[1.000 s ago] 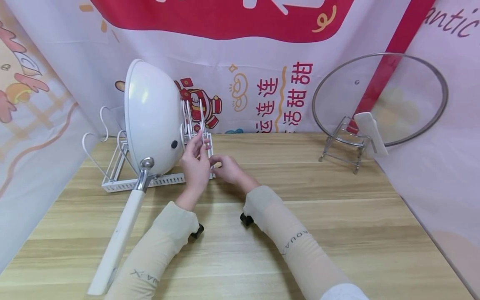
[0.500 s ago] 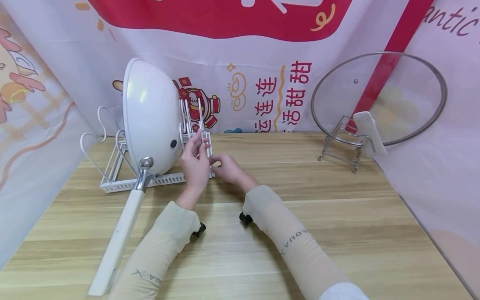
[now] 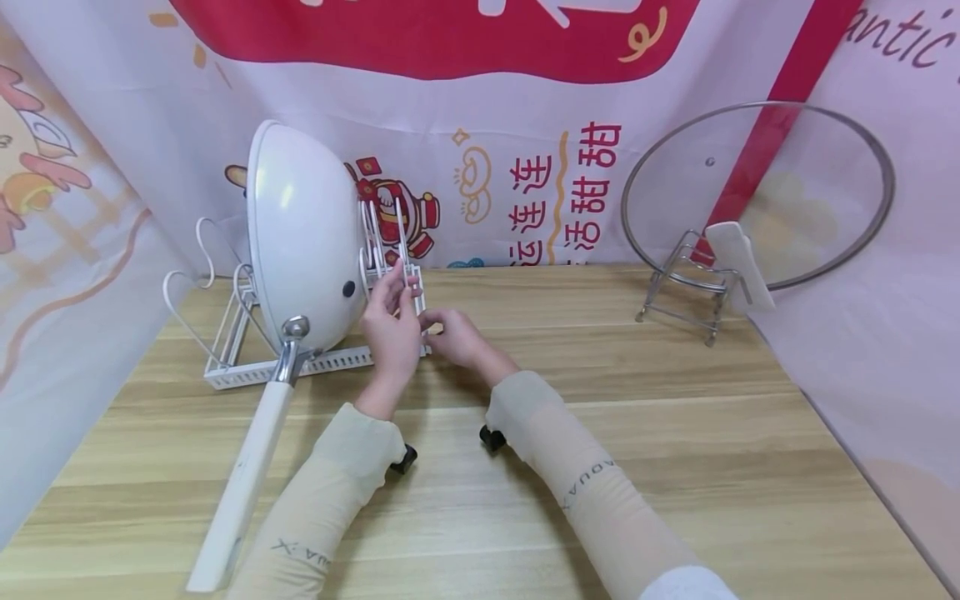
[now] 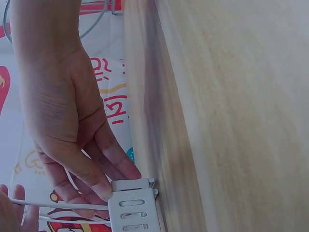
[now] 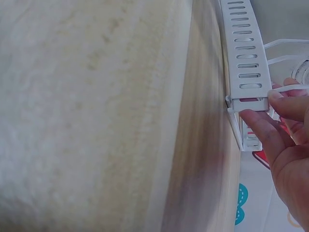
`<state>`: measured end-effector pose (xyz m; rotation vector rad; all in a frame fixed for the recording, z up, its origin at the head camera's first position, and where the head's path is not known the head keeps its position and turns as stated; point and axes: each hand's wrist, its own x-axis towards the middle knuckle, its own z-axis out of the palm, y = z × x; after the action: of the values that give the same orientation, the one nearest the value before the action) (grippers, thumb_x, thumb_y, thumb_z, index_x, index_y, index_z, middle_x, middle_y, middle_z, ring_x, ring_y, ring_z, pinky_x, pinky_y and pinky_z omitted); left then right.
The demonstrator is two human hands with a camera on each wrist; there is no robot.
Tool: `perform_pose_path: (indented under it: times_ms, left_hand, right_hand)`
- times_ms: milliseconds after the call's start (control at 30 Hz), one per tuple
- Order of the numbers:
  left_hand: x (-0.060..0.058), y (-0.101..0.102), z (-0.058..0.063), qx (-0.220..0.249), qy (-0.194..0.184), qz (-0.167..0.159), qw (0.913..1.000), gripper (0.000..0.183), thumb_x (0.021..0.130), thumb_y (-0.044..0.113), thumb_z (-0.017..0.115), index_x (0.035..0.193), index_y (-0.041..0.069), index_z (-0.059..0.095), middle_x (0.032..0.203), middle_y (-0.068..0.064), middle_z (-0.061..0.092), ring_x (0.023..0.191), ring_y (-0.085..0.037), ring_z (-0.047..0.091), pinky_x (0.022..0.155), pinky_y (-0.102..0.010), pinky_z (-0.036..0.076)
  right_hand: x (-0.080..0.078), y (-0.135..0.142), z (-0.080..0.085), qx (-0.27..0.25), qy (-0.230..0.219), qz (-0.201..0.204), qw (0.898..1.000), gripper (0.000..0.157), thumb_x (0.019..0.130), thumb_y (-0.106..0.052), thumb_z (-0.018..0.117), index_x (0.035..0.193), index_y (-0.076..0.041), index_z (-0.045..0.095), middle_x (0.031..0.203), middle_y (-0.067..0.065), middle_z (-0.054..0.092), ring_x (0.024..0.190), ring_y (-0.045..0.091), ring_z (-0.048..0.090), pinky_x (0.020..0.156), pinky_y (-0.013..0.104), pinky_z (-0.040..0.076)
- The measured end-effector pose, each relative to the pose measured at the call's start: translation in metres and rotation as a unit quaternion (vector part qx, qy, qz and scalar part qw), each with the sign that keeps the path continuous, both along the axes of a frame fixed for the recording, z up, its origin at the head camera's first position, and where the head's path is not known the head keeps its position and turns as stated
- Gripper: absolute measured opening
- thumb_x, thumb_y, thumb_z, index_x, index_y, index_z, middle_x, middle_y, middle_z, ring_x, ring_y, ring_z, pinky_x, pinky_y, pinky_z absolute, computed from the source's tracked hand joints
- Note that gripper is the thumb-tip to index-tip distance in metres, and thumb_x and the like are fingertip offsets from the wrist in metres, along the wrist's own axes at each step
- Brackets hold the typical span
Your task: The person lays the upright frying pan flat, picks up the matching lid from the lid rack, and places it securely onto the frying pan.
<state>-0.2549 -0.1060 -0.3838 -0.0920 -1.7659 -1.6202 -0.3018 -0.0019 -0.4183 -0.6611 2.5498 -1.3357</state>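
A white pan rack with wire dividers stands at the back left of the table. On edge in it sits a white wok, its long handle sloping down to the front left. My left hand pinches a wire divider near the rack's right end. Just right of it, my right hand grips the rack's front right corner. In the left wrist view the right hand has its thumb and fingers at the slotted rail's end; only left fingertips show there.
At the back right, a wire stand bears a large glass lid and a white flat piece. Wood-grain table spreads in front and to the right. A printed cloth hangs behind the table.
The head view shifts slightly. Both hands stay at the rack's right end, and the rack, wok and lid keep their places.
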Motion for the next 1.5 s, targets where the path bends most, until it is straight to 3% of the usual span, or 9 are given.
perform_pose_path:
  times_ms: [400,667,967,1300,1500]
  left_hand:
    - [-0.003,0.004,0.000,0.001,0.005,-0.002,1.0000,0.038,0.097,-0.014,0.056,0.134,-0.004,0.061,0.113,-0.022,0.072,0.101,-0.042,0.069,0.092,-0.030,0.058]
    - [-0.004,0.007,-0.003,-0.001,0.001,0.008,1.0000,0.039,0.098,-0.013,0.057,0.135,-0.001,0.062,0.114,-0.018,0.073,0.101,-0.037,0.070,0.092,-0.029,0.058]
    - [-0.006,0.008,-0.002,-0.005,0.010,0.008,0.9999,0.040,0.097,-0.016,0.056,0.135,-0.003,0.061,0.113,-0.020,0.072,0.099,-0.042,0.069,0.091,-0.032,0.058]
    - [-0.008,0.012,0.000,-0.003,-0.004,0.012,0.9999,0.038,0.101,-0.009,0.056,0.136,0.003,0.062,0.113,-0.016,0.073,0.097,-0.024,0.069,0.089,-0.032,0.059]
    - [-0.010,0.013,0.001,0.007,-0.006,0.012,0.9999,0.039,0.099,-0.011,0.056,0.136,0.003,0.062,0.112,-0.014,0.073,0.097,-0.022,0.069,0.089,-0.032,0.059]
  right_hand:
    - [-0.002,0.003,-0.002,-0.016,0.018,0.007,1.000,0.025,0.097,0.005,0.063,0.120,0.001,0.071,0.121,0.014,0.071,0.122,0.027,0.061,0.103,0.036,0.052]
    - [-0.003,0.004,-0.003,-0.012,0.016,0.000,1.000,0.027,0.096,0.006,0.063,0.122,0.002,0.070,0.122,0.015,0.070,0.122,0.026,0.061,0.101,0.034,0.053]
    - [-0.005,0.004,-0.004,-0.009,0.012,-0.006,1.000,0.029,0.097,0.005,0.063,0.124,0.000,0.069,0.125,0.014,0.069,0.121,0.025,0.061,0.101,0.035,0.053]
    - [-0.006,0.006,-0.001,-0.005,0.009,-0.007,1.000,0.020,0.100,0.000,0.063,0.119,-0.002,0.071,0.122,0.012,0.070,0.119,0.023,0.062,0.099,0.035,0.055]
    - [-0.009,0.007,-0.002,-0.004,0.009,-0.009,1.000,0.024,0.100,0.000,0.063,0.123,-0.001,0.070,0.124,0.012,0.069,0.121,0.024,0.061,0.099,0.035,0.055]
